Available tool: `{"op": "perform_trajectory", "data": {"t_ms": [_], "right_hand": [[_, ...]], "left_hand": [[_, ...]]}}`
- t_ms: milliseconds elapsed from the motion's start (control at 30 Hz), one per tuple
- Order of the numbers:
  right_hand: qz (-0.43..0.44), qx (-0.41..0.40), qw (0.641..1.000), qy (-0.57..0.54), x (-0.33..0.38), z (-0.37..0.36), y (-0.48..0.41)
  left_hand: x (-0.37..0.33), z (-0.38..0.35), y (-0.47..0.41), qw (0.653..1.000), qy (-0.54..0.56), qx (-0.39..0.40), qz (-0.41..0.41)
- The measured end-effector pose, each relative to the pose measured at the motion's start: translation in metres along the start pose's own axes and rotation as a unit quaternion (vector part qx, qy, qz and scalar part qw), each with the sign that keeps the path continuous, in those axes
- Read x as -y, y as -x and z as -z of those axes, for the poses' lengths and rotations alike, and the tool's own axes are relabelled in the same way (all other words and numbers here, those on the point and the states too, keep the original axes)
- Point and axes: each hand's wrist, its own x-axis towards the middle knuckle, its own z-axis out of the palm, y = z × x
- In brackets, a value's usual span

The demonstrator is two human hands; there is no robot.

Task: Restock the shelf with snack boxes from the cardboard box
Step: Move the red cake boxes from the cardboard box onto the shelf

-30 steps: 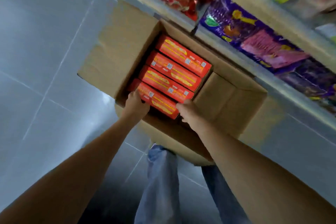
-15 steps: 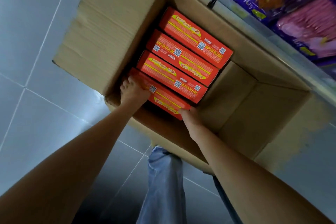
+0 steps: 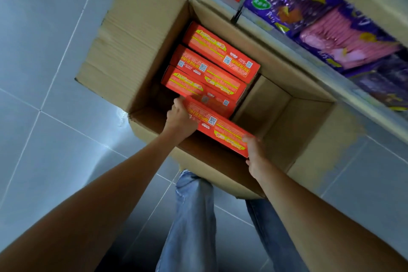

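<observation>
Both hands, left hand (image 3: 180, 117) and right hand (image 3: 254, 150), grip one red snack box (image 3: 217, 126).

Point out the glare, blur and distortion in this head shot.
Head view: glare patch on the floor tile beside the cardboard box; purple packs on the shelf smeared by motion blur; print on the held snack box soft; wide-angle stretches the forearms.
</observation>
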Motion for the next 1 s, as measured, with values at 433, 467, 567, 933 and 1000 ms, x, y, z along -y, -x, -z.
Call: {"op": "perform_trajectory", "data": {"t_ms": [433, 467, 567, 933, 1000], "right_hand": [[0.138, -0.134, 0.981, 0.012, 0.106, 0.122, 0.128], [0.157, -0.141, 0.977, 0.010, 0.117, 0.130, 0.139], [0.210, -0.144, 0.967, 0.021, 0.148, 0.158, 0.178], [0.423, -0.090, 0.888, -0.156, 0.205, 0.240, 0.400], [0.454, -0.093, 0.873, -0.153, 0.205, 0.257, 0.446]], "left_hand": [[-0.135, 0.063, 0.149, 0.984, -0.116, -0.091, -0.104], [-0.146, 0.070, 0.159, 0.983, -0.106, -0.096, -0.112], [-0.180, 0.093, 0.198, 0.980, -0.064, -0.121, -0.144], [-0.291, 0.185, 0.361, 0.955, 0.023, -0.169, -0.243], [-0.310, 0.203, 0.399, 0.947, 0.036, -0.173, -0.269]]}}
